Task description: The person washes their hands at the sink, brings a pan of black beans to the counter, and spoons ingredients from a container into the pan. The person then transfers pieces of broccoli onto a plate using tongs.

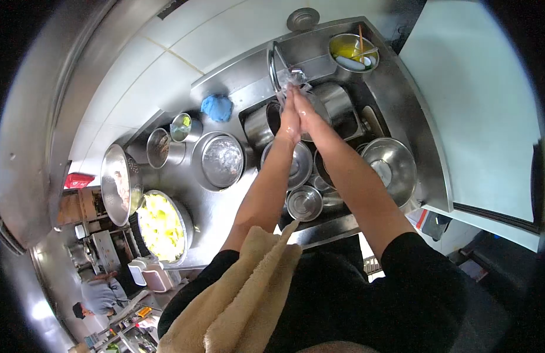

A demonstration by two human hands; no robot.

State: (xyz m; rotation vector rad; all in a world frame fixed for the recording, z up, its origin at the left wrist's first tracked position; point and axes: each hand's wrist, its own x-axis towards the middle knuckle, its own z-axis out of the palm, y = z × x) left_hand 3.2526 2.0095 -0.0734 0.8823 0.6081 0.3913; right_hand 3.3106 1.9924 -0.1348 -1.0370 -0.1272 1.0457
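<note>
Fingers [289, 101] close together by the tap [273, 67]

The fingers of the left hand [289, 122] and right hand [306, 113] look straight and wet, pressed close with the 2 palms facing. I cannot tell if anything sits between them. Clear, shiny stuff, most likely water [302, 88], spreads around the fingertips.

The tap is at the back of the sink [328, 230], just beside the fingertips. It should feel hard and stiff, and its metal may be slippery when wet. It looks fixed in place, so there is likely no weight to lift. The best place to hold it is probably around its curved pipe. Water is soft and runs off, so cupped palms should keep it best. The tap is shiny silver and bent like a hook.

Under and around the hands, metal pots [337, 103] crowd the sink. A wide steel bowl [405, 176] sits on the right. To the left, the counter [216, 212] holds a blue cloth [217, 108] and a big tub [186, 220] of yellow-green pieces [159, 228]. Far off is 1 other person [104, 294].
</note>
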